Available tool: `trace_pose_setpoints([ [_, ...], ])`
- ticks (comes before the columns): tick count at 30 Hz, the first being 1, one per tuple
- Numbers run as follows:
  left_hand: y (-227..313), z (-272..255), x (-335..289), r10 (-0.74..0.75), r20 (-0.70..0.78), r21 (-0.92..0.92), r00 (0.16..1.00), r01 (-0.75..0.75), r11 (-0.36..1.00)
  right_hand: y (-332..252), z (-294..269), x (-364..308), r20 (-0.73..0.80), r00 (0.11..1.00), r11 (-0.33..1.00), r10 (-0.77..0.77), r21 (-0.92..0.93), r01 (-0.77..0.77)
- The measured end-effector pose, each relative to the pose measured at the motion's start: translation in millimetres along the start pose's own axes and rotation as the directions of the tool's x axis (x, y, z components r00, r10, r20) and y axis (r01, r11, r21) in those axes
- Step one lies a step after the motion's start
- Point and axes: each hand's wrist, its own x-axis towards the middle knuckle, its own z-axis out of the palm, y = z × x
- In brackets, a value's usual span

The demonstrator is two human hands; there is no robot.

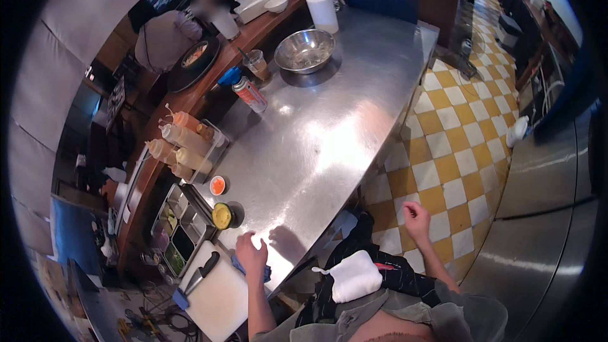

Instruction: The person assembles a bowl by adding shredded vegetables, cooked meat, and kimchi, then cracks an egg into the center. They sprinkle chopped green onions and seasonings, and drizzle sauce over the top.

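Observation:
My left hand (252, 253) is over the near end of the steel table (297, 152), its fingers apart and nothing seen in it. Partly behind it lies a blue cloth (239, 265); whether they touch I cannot tell. To its left is a white cutting board (218, 297), with a black-handled knife (204, 270) across it. Just beyond the hand sits a halved avocado (222, 216), beside a small cup of orange bits (217, 185). My right hand (416, 220) hangs over the floor, away from the table, fingers curled with nothing visible in them.
Left of the table's edge stand metal topping containers (182, 231) and a rack of squeeze bottles (187, 142). Farther off are a blue-topped can (248, 92), an iced drink (256, 63), a steel bowl (305, 50) and a paper towel roll (323, 12). People sit beyond the wooden counter (152, 171).

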Motion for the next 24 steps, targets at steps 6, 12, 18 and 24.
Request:
trace_pose_setpoints([
  [6, 112.6, 75.8, 73.8, 0.201, -0.094, -0.401, 0.975, -0.222, 0.889, -67.9, 50.1, 73.3, 0.524, 0.747, 0.863, -0.409, -0.042, 0.503],
  [12, 138.9, 155.2, 243.7, -0.086, -0.17, -0.632, 0.982, -0.041, 0.774, -101.6, 42.5, 190.0, 0.633, 0.674, 0.798, -0.382, -0.142, 0.585],
  [18, 144.6, 130.5, 418.6, -0.261, -0.481, -0.561, 0.837, -0.065, 0.825, -99.6, 33.0, 271.6, 0.491, 0.849, 0.917, -0.196, -0.216, 0.336],
  [24, 132.5, 134.8, 477.8, -0.509, -0.346, -0.547, 0.788, 0.271, 0.792, -67.6, 39.8, 326.3, 0.702, 0.682, 0.883, -0.205, -0.168, 0.439],
])
